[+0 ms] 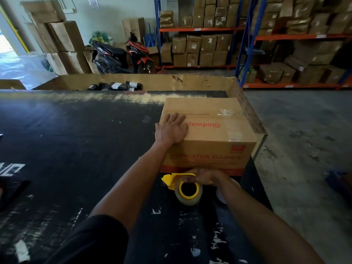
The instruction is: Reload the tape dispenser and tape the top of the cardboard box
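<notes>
A brown cardboard box (213,130) with red print stands on the black table (76,140) near its right edge. Its top flaps are closed, with a short strip of clear tape across the seam at the right end. My left hand (172,129) lies flat, fingers spread, on the box's near left top corner. In front of the box my right hand (206,177) grips the yellow tape dispenser (178,181), which carries a roll of clear tape (188,193). The dispenser sits low against the box's front face.
A large open cardboard bin (200,82) with black parcels stands behind the table. Blue and orange racks (245,44) full of boxes fill the back right. A motorbike (123,54) and stacked boxes stand at the back left. Concrete floor lies to the right.
</notes>
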